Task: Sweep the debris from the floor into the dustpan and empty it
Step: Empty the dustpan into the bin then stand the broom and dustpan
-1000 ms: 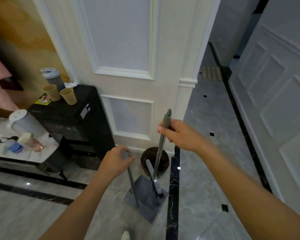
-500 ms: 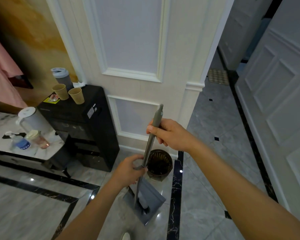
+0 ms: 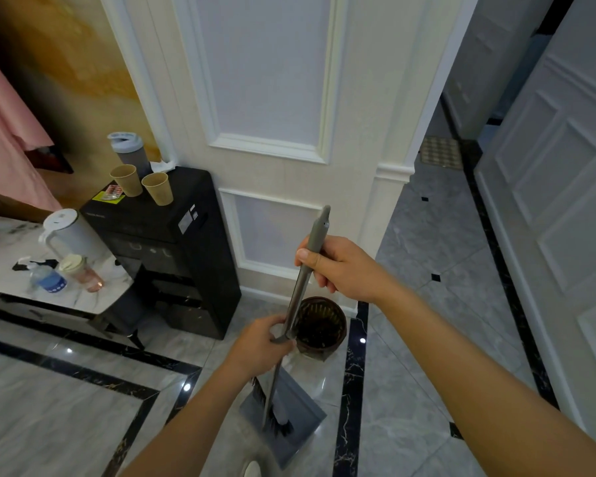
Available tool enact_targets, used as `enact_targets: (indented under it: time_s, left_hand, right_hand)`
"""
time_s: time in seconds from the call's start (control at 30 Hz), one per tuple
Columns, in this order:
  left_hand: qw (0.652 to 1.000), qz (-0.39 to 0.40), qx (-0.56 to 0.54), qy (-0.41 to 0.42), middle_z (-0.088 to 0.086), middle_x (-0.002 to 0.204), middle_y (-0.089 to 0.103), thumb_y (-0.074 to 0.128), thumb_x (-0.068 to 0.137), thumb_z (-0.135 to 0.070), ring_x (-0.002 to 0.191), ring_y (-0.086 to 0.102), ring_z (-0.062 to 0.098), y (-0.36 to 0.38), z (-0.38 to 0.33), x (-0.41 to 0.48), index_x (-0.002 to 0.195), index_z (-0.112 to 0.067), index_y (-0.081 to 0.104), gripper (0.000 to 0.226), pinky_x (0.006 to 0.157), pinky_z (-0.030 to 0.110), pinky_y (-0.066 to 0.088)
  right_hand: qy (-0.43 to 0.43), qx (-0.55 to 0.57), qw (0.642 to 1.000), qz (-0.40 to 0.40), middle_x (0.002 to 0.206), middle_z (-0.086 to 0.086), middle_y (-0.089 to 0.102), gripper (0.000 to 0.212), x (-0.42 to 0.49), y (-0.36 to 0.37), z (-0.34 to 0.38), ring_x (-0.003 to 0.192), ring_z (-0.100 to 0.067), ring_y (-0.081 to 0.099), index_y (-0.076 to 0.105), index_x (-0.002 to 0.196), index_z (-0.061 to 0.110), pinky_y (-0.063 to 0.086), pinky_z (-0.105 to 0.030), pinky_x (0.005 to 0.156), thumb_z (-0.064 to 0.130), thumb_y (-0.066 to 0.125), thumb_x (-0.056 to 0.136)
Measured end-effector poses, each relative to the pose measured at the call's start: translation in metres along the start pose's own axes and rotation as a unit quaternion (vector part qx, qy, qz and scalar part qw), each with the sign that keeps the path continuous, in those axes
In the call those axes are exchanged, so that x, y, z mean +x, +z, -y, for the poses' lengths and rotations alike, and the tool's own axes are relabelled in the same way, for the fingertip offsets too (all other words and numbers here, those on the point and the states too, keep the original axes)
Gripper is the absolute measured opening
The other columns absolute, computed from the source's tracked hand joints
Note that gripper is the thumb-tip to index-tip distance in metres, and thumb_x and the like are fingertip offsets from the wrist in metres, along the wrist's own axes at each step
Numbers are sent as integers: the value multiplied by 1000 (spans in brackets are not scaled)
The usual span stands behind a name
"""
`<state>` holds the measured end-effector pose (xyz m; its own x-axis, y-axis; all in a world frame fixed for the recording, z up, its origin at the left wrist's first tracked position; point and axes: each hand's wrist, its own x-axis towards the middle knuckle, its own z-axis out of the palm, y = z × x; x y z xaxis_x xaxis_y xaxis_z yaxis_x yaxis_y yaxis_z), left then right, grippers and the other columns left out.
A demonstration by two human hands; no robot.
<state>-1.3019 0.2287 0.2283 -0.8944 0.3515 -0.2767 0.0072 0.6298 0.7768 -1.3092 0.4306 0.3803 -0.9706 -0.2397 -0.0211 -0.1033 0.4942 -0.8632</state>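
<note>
ok so the dustpan (image 3: 301, 406) sits on the floor (image 3: 413, 339) just in front of the bin (image 3: 320, 325), broom head (image 3: 283, 426) in it. right hand (image 3: 341, 266) wrapped round the broom handle (image 3: 315, 235) up top, left hand (image 3: 260, 344) curled round the pan's stick. Risk imo — lift it tilted & stuff slides out b4 it's over the bin, or bristles flick it back out.

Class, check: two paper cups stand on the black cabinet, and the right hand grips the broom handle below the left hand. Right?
No. The head view shows the right hand gripping the broom handle above the left hand, not below; the two paper cups do stand on the black cabinet.
</note>
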Motion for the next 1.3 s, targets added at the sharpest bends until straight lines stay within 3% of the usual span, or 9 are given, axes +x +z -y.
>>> enact_targets:
  time_s: [0.13,0.23,0.33,0.47,0.87,0.97,1.1,1.2,1.3]
  left_hand:
    - [1000,0,-14,10,2,53,58,70,90,-26,48,52,14,-7,6,-3,99,-62,52,41,51,25,47]
    - [1000,-5,-10,13,-5,48,58,69,92,-31,50,52,15,-10,9,-2,93,-63,54,36,51,26,47]
    - [1000,1,-8,4,-4,51,58,70,92,-36,50,55,12,-9,9,-1,105,-54,59,25,50,28,49]
    - [1000,17,-18,-7,-2,61,59,69,93,-35,52,57,10,-7,11,-1,117,-42,61,27,47,22,48]
    - [999,40,-4,-12,1,60,58,65,93,-35,48,53,10,-2,30,8,109,-43,65,17,47,25,50]
    - [999,24,36,0,0,70,63,63,92,-37,54,55,9,-5,37,13,110,-42,63,18,55,29,54]
    - [998,12,63,12,-3,85,71,61,89,-40,59,59,11,-12,47,20,110,-46,60,22,66,37,60]
    - [998,-3,60,6,-1,79,71,62,90,-38,59,64,13,-23,53,24,114,-44,61,24,65,35,59]
    - [999,-7,43,-13,4,74,72,64,90,-38,57,66,17,-44,70,33,117,-39,62,27,62,35,59]
  right_hand:
    - [6,17,1000,14,59,18,61,27,0,-1,-1,57,-4,55,68,102,19,51,-28,61,40,52,103]
    - [1,20,1000,25,59,17,61,25,1,0,1,55,-2,54,68,101,20,50,-26,60,40,52,103]
    - [-2,27,999,23,59,19,62,26,2,1,4,55,-2,55,68,101,20,50,-26,60,40,52,103]
    - [1,29,999,16,59,17,62,29,4,2,7,55,-3,56,69,101,18,51,-26,59,41,52,103]
    - [1,44,999,14,58,20,62,32,10,3,21,52,-2,55,68,100,13,50,-25,57,40,51,104]
    - [0,45,999,19,57,19,62,32,17,10,23,52,-3,55,68,100,13,50,-25,57,40,51,103]
    - [21,81,996,-12,60,10,60,32,32,19,24,54,-9,55,71,106,14,47,-24,54,41,54,102]
    - [34,155,987,25,73,-9,61,26,41,19,17,64,-25,55,67,119,19,45,-27,52,35,55,102]
    - [93,182,979,11,78,-11,62,25,55,22,1,67,-25,56,67,121,22,45,-28,52,33,55,102]
